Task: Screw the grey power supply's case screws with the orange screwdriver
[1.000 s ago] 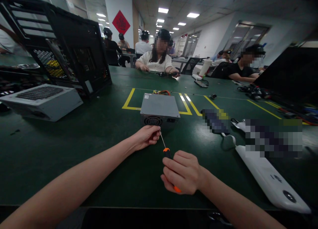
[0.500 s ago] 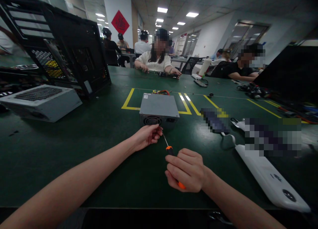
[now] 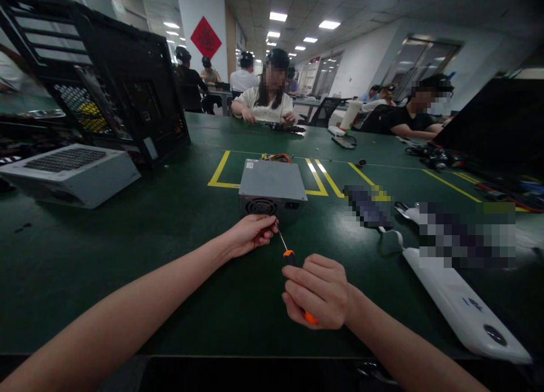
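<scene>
An orange and black screwdriver (image 3: 289,257) is wrapped in the fingers of my right hand (image 3: 318,291), its thin shaft pointing up and left. At the tip of that shaft, my left hand (image 3: 253,235) is closed in a pinch. What the pinching fingers hold, if anything, is too small to make out. Just beyond them a grey computer power supply (image 3: 272,178) lies on the green table (image 3: 191,307), its round fan grille and power socket facing me. Coloured cables (image 3: 278,158) come out at its far side.
To the left stand a second power supply (image 3: 76,177) and a tall black computer case (image 3: 140,92). On the right lie a white device (image 3: 463,307), a blurred phone-like object (image 3: 368,205) and cables (image 3: 437,156). A person (image 3: 266,100) sits across the table.
My hands and the screwdriver hold almost the same place. Across the table, the other person's hand on the right side has drawn back and up from the dark part there.
</scene>
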Demonstrator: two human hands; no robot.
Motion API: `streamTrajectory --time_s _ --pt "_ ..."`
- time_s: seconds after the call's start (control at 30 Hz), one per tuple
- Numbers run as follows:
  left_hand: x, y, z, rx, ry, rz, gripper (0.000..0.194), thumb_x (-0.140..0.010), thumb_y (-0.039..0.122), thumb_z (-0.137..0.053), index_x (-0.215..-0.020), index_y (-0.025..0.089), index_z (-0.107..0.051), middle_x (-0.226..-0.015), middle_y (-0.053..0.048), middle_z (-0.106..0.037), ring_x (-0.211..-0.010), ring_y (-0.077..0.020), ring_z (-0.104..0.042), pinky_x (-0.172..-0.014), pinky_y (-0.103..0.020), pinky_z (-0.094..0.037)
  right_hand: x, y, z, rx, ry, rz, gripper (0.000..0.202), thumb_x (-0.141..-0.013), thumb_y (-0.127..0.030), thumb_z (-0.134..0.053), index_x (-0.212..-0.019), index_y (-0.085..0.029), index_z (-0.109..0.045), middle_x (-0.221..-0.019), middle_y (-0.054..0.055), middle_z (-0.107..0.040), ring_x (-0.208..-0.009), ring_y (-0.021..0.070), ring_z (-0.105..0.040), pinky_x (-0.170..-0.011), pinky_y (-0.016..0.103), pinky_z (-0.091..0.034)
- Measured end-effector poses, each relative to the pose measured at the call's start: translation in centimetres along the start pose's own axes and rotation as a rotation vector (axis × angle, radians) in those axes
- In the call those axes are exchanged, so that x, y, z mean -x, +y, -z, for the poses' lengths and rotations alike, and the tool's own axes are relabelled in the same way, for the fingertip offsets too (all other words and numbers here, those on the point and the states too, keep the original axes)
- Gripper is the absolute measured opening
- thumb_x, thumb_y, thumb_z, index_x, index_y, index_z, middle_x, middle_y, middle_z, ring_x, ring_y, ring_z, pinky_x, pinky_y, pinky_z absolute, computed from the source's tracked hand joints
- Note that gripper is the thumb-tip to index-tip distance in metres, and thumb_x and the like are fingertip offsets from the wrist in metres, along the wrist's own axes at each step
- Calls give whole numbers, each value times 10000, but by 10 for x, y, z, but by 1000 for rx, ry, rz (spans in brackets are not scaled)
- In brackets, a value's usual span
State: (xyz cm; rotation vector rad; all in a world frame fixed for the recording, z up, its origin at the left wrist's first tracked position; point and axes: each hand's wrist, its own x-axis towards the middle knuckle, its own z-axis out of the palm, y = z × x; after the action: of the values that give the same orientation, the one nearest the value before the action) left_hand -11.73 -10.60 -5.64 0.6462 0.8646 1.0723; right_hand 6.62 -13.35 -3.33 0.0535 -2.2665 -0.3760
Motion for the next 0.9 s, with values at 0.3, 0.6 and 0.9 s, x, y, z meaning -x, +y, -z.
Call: streamTrajectory --time_s 0.3,0.6,0.9 --pt "1 3 0 -20 -17 34 161 -824 240 -584 -792 83 -588 -669 -23 -535 -472 -18 -394 -389 -121 -268 2 0 -1 6 -7 15 104 -735 -178 -547 -638 -155 -575 -658 22 -654 -472 87 -465 -443 246 -356" --pt "1 2 0 -27 7 20 210 -882 229 -488 -993 85 -592 -852 -88 -623 -512 -28 -457 -431 -122 -361 6 11 4 96 25 -90 90 -739 -142 -547 -654 -153 -572 -695 36 -676 -510 100 -533 -490 252 -406" --pt "2 1 2 -31 -21 -9 225 -868 185 -497 -1070 129 -579 -876 -83 -625 -539 -32 -474 -479 -125 -383 6 16 -2 119 20 -84 84 -746 -146 -548 -666 -161 -566 -714 28 -678 -525 96 -531 -511 250 -407"
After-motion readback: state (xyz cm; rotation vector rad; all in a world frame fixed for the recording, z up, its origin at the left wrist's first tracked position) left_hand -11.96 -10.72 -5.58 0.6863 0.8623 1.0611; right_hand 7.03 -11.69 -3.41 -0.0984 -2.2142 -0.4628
